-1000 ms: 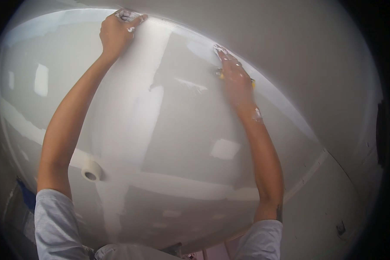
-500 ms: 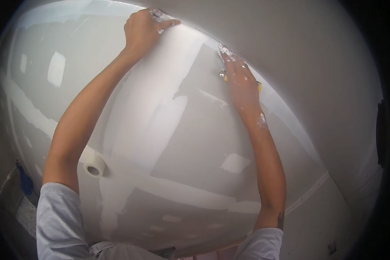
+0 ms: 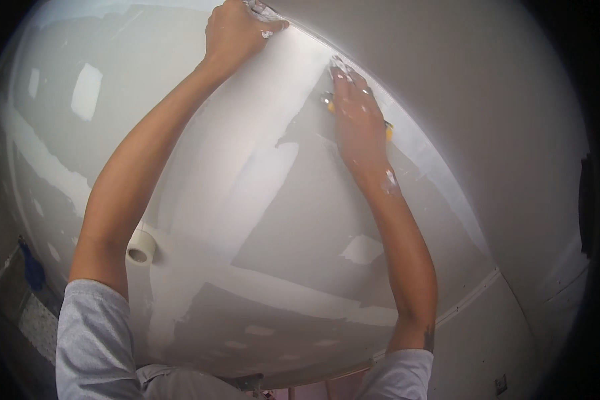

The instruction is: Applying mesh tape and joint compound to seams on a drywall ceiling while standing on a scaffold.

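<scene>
Grey short sleeves point(image 3: 97, 333) sit nearest, and both forearms reach up a patched plasterboard wall point(image 3: 313, 193), likely because the joint in hand runs along its upper edge.

Beside the left forearm, over the wall's lower-left part, is a cream tape roll point(image 3: 141, 248), its hollow core turned toward the viewer. A fine line above it suggests that it hangs by its loose end, though the arm hides what bears it.

The right hand point(image 3: 357, 113) lies just below the upper edge, fingers extended and close together, gripping a yellow-and-dark hand tool point(image 3: 389, 131) crosswise under the palm. Carried so, the tool seems to leave the fingertips free to press; most of it is hidden.

The left hand point(image 3: 237, 30) is farther left on the same edge, fingers curled and thumb stretched along the joint, perhaps to keep the pale strip point(image 3: 311, 37) in line. Whether it pinches anything cannot be made out.

That strip, possibly joint tape, runs narrow and whitish along the wall's upper edge between the hands. White compound smears the fingers and right wrist. The wall itself is dull grey, crossed by ragged white bands and blocky patches; beyond its upper edge stretches a smooth grey ceiling point(image 3: 480, 87).
</scene>
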Available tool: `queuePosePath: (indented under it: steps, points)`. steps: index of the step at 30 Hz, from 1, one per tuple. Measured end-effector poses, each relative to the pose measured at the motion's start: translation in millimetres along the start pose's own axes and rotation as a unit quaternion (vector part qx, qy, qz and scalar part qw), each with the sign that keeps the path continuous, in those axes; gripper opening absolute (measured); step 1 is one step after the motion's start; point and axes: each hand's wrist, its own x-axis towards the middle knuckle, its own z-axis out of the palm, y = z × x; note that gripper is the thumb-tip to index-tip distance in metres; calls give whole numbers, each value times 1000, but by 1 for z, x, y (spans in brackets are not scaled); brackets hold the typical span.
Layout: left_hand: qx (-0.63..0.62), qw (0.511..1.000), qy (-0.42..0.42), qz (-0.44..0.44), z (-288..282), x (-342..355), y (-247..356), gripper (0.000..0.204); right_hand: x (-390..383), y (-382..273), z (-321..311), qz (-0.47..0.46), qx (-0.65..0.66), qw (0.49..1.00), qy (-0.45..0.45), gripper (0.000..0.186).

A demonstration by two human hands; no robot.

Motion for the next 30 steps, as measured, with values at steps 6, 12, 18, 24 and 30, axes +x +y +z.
queuePosePath:
  steps: [6,12,18,24,30]
  points:
    - [16,1000,2,2,12,-7,22,38,-1,19,-10,39,39,998,-25,50]
    - [25,993,-78,84,-8,9,11,44,-1,23,-5,10,-11,999,-31,53]
    - [-24,933,-359,0,-67,16,4,47,-6,26,4,-5,-43,999,17,49]
    - [-201,824,-524,-72,-83,-42,-20,40,-16,38,11,16,5,998,-60,58]
    - [-301,804,-509,-57,-95,-103,-104,41,-32,149,79,9,-38,998,-52,62]
